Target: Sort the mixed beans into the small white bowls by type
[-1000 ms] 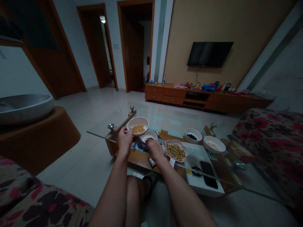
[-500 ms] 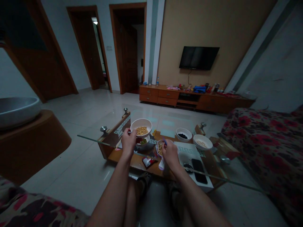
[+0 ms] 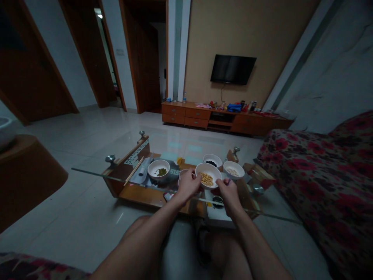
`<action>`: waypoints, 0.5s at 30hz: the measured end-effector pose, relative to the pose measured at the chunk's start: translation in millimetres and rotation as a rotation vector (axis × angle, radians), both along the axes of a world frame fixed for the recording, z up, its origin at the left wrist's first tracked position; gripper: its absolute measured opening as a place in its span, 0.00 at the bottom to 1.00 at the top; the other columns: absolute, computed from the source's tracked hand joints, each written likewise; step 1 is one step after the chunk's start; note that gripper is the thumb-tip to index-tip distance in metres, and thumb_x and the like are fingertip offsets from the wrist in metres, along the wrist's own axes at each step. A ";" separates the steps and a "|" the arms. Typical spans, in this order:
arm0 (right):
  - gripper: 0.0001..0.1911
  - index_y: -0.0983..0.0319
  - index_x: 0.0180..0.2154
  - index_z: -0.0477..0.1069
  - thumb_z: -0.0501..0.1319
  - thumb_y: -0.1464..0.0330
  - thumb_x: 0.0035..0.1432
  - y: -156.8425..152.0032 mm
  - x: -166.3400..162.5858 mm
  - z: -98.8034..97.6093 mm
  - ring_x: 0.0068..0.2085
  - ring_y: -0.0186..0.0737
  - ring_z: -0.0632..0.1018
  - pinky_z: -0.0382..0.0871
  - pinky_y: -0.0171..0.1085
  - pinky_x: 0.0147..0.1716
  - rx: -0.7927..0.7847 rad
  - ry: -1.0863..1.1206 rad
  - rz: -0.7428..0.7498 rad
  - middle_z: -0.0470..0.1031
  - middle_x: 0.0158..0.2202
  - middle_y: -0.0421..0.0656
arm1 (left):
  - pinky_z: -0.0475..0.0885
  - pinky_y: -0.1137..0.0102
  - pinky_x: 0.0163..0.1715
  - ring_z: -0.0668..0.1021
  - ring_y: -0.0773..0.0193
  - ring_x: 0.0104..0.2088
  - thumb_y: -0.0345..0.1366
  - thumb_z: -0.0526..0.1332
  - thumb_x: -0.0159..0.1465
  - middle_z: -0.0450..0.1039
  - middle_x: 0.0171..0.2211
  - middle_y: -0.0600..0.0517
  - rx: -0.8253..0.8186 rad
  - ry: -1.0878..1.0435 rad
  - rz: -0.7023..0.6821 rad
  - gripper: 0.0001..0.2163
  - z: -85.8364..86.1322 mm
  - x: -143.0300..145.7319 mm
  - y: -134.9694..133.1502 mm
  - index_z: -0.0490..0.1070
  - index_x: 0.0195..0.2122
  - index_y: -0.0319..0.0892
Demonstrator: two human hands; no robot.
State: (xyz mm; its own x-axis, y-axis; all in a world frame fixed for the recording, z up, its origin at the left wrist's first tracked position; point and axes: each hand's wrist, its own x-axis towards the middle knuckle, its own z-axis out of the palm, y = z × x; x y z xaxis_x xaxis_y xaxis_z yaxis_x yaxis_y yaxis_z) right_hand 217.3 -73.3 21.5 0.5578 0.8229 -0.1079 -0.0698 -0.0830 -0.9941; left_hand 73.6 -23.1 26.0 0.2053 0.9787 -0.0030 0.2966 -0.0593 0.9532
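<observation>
A white bowl (image 3: 216, 174) with yellow soybeans (image 3: 206, 179) in it is held up over the glass table, tilted towards me. My left hand (image 3: 188, 186) grips its left rim, and my right hand (image 3: 229, 193) has its right side. A bit of something purple-blue shows at the right fingers; its kind is unclear. Behind my left hand, another pale bowl (image 3: 182, 173) is mostly hidden. Further left stands a white bowl (image 3: 151, 170) with green beans. Beyond the held bowl are a bowl of black beans (image 3: 211, 163) and a bowl (image 3: 234, 175) of whitish pieces.
Wooden chopsticks (image 3: 133, 172) lie at the left of the glass coffee table (image 3: 96, 174). A small packet (image 3: 168, 196) lies near the front, and a dark round object (image 3: 218, 201) on a white box at right. A flowered sofa (image 3: 305, 171) stands to the right.
My left hand has carried the soybean bowl from the left to the middle right, uncovering the green-bean bowl. My right hand has moved up and right onto the bowl. The view turned rightward.
</observation>
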 end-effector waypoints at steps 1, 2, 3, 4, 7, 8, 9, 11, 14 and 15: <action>0.17 0.58 0.28 0.53 0.63 0.66 0.42 -1.1 6.9 -3.6 0.18 0.34 0.72 0.70 0.33 0.16 -0.006 -0.023 -0.026 0.63 0.19 0.30 | 0.67 0.73 0.23 0.74 0.67 0.22 0.41 0.54 0.62 0.74 0.28 0.52 -0.041 -0.016 -0.061 0.12 -0.7 3.1 -0.9 0.68 0.41 0.41; 0.16 0.58 0.27 0.53 0.63 0.66 0.42 -2.0 13.8 -7.3 0.18 0.34 0.73 0.70 0.33 0.16 -0.021 -0.043 -0.043 0.63 0.19 0.30 | 0.67 0.73 0.24 0.74 0.66 0.22 0.43 0.53 0.63 0.74 0.29 0.51 -0.054 -0.012 -0.108 0.13 -0.9 4.0 -1.6 0.68 0.42 0.41; 0.16 0.58 0.27 0.53 0.62 0.66 0.42 -2.7 20.6 -11.3 0.18 0.35 0.73 0.70 0.33 0.16 -0.041 -0.061 -0.053 0.64 0.19 0.30 | 0.67 0.72 0.25 0.75 0.65 0.24 0.44 0.52 0.64 0.74 0.30 0.50 -0.019 0.021 -0.111 0.13 -0.7 2.7 -1.9 0.69 0.41 0.41; 0.15 0.58 0.27 0.54 0.62 0.65 0.42 -3.2 27.4 -15.6 0.19 0.36 0.74 0.70 0.33 0.16 -0.063 -0.082 -0.065 0.65 0.19 0.31 | 0.67 0.72 0.28 0.76 0.64 0.28 0.43 0.51 0.64 0.74 0.31 0.49 0.047 0.063 -0.059 0.13 -0.4 -0.5 -2.0 0.69 0.39 0.41; 0.14 0.58 0.27 0.54 0.61 0.63 0.43 -2.4 46.9 -30.6 0.19 0.37 0.75 0.69 0.32 0.17 -0.109 -0.189 -0.124 0.67 0.19 0.33 | 0.67 0.70 0.33 0.76 0.61 0.34 0.40 0.52 0.63 0.74 0.33 0.48 0.134 0.239 0.095 0.11 -0.5 -18.9 -0.8 0.67 0.41 0.41; 0.14 0.58 0.27 0.55 0.60 0.63 0.44 -1.2 52.7 -36.0 0.20 0.37 0.75 0.68 0.32 0.17 -0.123 -0.235 -0.141 0.68 0.19 0.35 | 0.67 0.69 0.33 0.76 0.60 0.34 0.40 0.52 0.63 0.73 0.32 0.48 0.116 0.304 0.127 0.11 -1.8 -26.3 0.1 0.65 0.42 0.41; 0.13 0.58 0.27 0.55 0.60 0.62 0.44 0.3 58.1 -41.3 0.21 0.38 0.75 0.68 0.31 0.17 -0.135 -0.277 -0.146 0.69 0.19 0.36 | 0.67 0.68 0.34 0.75 0.59 0.34 0.40 0.52 0.62 0.73 0.32 0.48 0.099 0.370 0.145 0.11 -3.8 -33.6 1.1 0.64 0.42 0.41; 0.12 0.58 0.27 0.57 0.60 0.61 0.45 4.2 66.6 -50.8 0.22 0.39 0.76 0.68 0.31 0.17 -0.170 -0.340 -0.153 0.70 0.19 0.37 | 0.66 0.66 0.38 0.74 0.56 0.39 0.40 0.54 0.60 0.71 0.36 0.46 0.151 0.502 0.147 0.11 -10.3 -46.5 3.5 0.63 0.40 0.41; 0.11 0.58 0.27 0.59 0.60 0.62 0.45 9.9 73.4 -60.7 0.22 0.39 0.77 0.68 0.31 0.18 -0.217 -0.382 -0.152 0.71 0.20 0.39 | 0.64 0.63 0.44 0.72 0.53 0.45 0.41 0.55 0.60 0.68 0.41 0.42 0.211 0.639 0.125 0.11 -23.8 -57.8 6.5 0.61 0.39 0.39; 0.11 0.59 0.28 0.59 0.60 0.62 0.45 11.4 74.3 -62.7 0.22 0.39 0.77 0.69 0.31 0.18 -0.228 -0.385 -0.152 0.71 0.21 0.39 | 0.64 0.64 0.45 0.72 0.53 0.45 0.40 0.54 0.61 0.68 0.41 0.41 0.175 0.633 0.099 0.11 -28.3 -59.1 6.7 0.61 0.39 0.38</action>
